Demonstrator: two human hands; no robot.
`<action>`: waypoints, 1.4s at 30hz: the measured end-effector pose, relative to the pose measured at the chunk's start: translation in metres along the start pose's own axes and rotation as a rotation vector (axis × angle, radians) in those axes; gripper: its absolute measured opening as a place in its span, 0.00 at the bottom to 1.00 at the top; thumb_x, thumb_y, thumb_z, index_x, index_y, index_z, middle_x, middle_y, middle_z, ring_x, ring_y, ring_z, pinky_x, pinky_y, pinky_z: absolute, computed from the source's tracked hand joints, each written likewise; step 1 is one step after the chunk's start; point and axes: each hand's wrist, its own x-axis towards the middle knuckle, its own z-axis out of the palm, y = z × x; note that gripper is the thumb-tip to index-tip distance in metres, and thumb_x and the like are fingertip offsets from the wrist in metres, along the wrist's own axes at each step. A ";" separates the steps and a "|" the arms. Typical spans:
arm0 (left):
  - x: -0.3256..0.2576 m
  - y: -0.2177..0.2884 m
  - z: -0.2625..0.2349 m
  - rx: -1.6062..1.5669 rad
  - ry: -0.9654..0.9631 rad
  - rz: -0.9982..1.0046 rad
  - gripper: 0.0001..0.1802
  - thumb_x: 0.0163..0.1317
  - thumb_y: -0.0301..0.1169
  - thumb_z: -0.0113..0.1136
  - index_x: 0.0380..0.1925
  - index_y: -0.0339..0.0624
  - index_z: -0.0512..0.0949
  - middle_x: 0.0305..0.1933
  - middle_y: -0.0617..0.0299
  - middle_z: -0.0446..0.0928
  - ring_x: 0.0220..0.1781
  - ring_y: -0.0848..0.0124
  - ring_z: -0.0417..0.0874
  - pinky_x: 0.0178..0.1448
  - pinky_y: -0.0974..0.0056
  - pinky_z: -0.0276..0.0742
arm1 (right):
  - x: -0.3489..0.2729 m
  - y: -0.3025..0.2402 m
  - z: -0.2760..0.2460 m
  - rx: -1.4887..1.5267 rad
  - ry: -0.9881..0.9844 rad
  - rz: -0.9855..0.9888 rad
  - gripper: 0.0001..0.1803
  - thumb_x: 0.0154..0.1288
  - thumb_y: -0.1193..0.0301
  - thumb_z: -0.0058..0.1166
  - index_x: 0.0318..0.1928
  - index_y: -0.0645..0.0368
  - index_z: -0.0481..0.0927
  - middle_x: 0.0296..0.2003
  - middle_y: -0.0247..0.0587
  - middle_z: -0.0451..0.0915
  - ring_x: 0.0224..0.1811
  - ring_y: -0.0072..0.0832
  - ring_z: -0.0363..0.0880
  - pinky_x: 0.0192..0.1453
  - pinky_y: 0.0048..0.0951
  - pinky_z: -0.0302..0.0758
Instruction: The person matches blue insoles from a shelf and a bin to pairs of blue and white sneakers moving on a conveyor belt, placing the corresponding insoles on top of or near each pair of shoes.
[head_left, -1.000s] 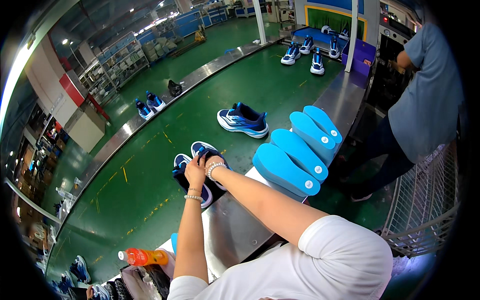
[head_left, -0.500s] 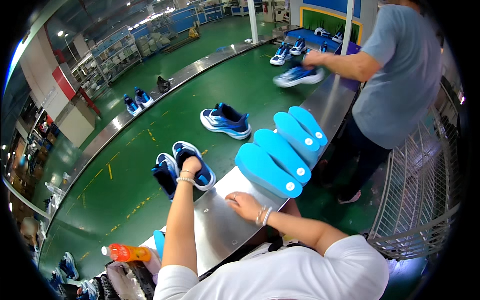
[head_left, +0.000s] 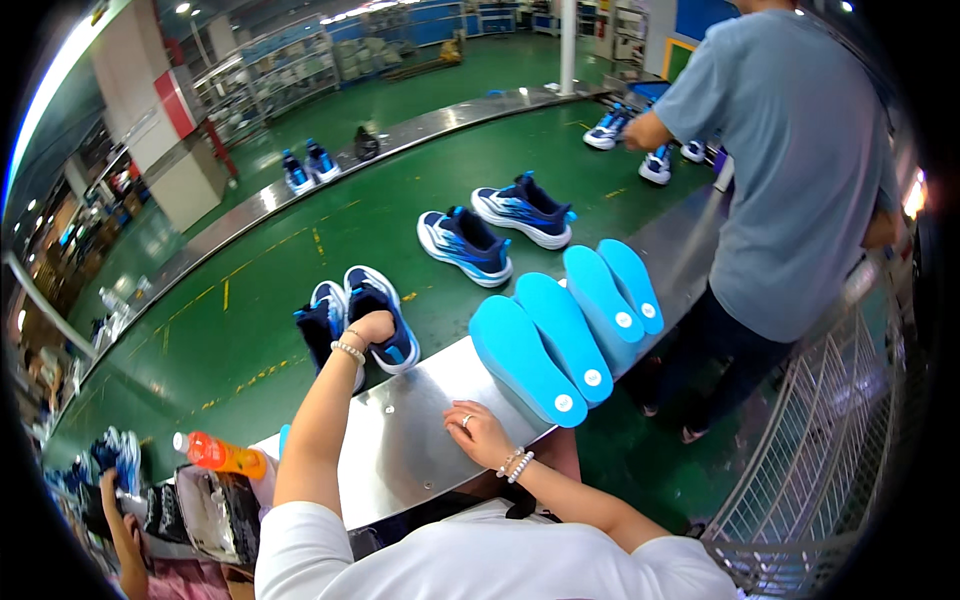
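Right hand (head_left: pixel 479 437) (ringed) now off shoe (head_left: pixel 398 322)

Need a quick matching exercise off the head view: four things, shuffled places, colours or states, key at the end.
Things:
1. left hand
2. right hand
3. insoles
4. bottle

Descriptions:
A. light blue, side by side
B. at the opening of a shoe
C. orange
D. ring on a finger, over the metal ledge

Pairs: 1-B, 2-D, 3-A, 4-C
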 end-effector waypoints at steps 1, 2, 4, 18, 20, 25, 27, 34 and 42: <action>-0.013 -0.018 0.005 -0.004 -0.019 0.236 0.09 0.44 0.24 0.46 0.20 0.35 0.77 0.26 0.49 0.76 0.27 0.58 0.76 0.32 0.60 0.71 | 0.000 -0.006 0.004 0.034 0.008 -0.013 0.05 0.56 0.73 0.48 0.31 0.60 0.76 0.37 0.41 0.78 0.49 0.41 0.71 0.53 0.37 0.67; -0.020 -0.029 0.005 -0.006 -0.039 0.493 0.08 0.45 0.22 0.45 0.19 0.35 0.76 0.23 0.52 0.75 0.25 0.63 0.75 0.28 0.63 0.70 | 0.001 -0.009 0.005 0.048 0.004 -0.007 0.05 0.56 0.73 0.48 0.31 0.60 0.76 0.37 0.41 0.78 0.49 0.41 0.71 0.53 0.37 0.67; -0.029 -0.034 0.002 -0.118 -0.147 0.380 0.09 0.47 0.22 0.44 0.25 0.33 0.75 0.24 0.58 0.75 0.26 0.67 0.73 0.31 0.65 0.70 | 0.000 -0.011 0.006 0.067 0.002 0.021 0.06 0.56 0.73 0.48 0.32 0.62 0.76 0.36 0.43 0.78 0.48 0.40 0.72 0.54 0.36 0.66; 0.003 0.042 -0.040 0.157 -0.052 -0.215 0.12 0.48 0.29 0.48 0.28 0.38 0.79 0.38 0.52 0.78 0.38 0.61 0.80 0.39 0.63 0.75 | -0.008 0.006 -0.013 -0.040 0.075 0.117 0.05 0.56 0.73 0.48 0.32 0.60 0.76 0.34 0.46 0.77 0.46 0.43 0.73 0.52 0.38 0.67; -0.047 0.061 -0.057 0.135 0.320 -0.457 0.10 0.51 0.30 0.48 0.27 0.40 0.78 0.31 0.50 0.77 0.35 0.55 0.79 0.35 0.58 0.75 | 0.004 -0.049 -0.032 0.251 -0.011 0.400 0.06 0.56 0.72 0.49 0.34 0.60 0.76 0.34 0.48 0.77 0.41 0.42 0.75 0.45 0.37 0.71; -0.044 0.090 -0.085 -0.213 0.647 0.070 0.17 0.55 0.35 0.50 0.44 0.40 0.69 0.45 0.51 0.72 0.43 0.53 0.75 0.45 0.56 0.72 | 0.033 -0.076 -0.096 -0.413 0.153 0.234 0.18 0.53 0.68 0.54 0.45 0.58 0.72 0.41 0.50 0.73 0.43 0.42 0.72 0.46 0.36 0.70; -0.002 0.093 -0.077 -0.244 0.708 0.160 0.22 0.56 0.37 0.50 0.49 0.40 0.66 0.51 0.50 0.69 0.46 0.52 0.74 0.47 0.56 0.71 | 0.038 -0.046 -0.105 -0.577 0.197 0.134 0.23 0.53 0.65 0.54 0.50 0.57 0.69 0.48 0.53 0.69 0.49 0.44 0.69 0.50 0.37 0.68; 0.105 0.084 -0.049 -0.451 0.549 0.011 0.22 0.59 0.45 0.45 0.42 0.36 0.70 0.46 0.45 0.70 0.46 0.49 0.73 0.48 0.54 0.69 | 0.028 -0.022 -0.089 -0.871 0.017 0.194 0.28 0.53 0.61 0.53 0.54 0.57 0.65 0.57 0.57 0.58 0.54 0.51 0.62 0.58 0.41 0.62; 0.036 0.080 -0.053 -0.305 0.391 -0.033 0.24 0.53 0.51 0.51 0.33 0.38 0.75 0.37 0.47 0.75 0.41 0.52 0.76 0.44 0.54 0.71 | 0.026 -0.019 -0.088 -0.760 0.140 0.169 0.26 0.55 0.63 0.51 0.51 0.63 0.65 0.56 0.64 0.57 0.53 0.49 0.63 0.58 0.42 0.60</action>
